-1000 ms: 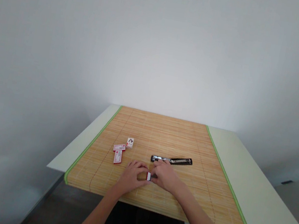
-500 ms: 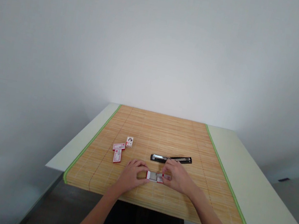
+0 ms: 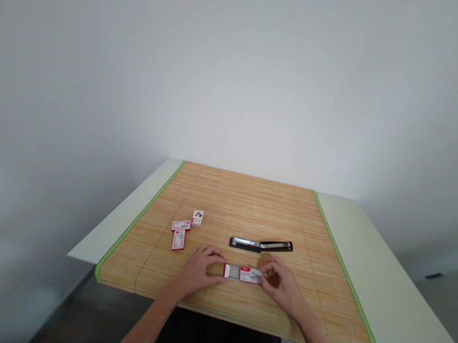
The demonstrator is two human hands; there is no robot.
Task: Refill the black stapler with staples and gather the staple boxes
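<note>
A red-and-white staple box [image 3: 251,275] lies near the front of the mat, its grey tray partly slid out to the left of the printed sleeve. My left hand [image 3: 197,271] pinches the tray's left end between thumb and fingers. At the opposite end, my right hand [image 3: 283,286] grips the sleeve's right edge with its fingertips. Just beyond the box rests a black stapler [image 3: 261,245], opened out with its metal magazine showing. Whether staples are inside the tray is too small to tell.
To the left lie two flat red-and-white boxes [image 3: 179,240], touching each other, and a small white box [image 3: 197,218] with a dark picture stands behind them. A bamboo mat [image 3: 242,197] with green edging covers the middle of the white table [image 3: 376,260]. A wall rises behind.
My right hand has moved right, from over the middle of the box to its right end, uncovering the printed sleeve. My left hand keeps its place. The stapler and other boxes stay put.
</note>
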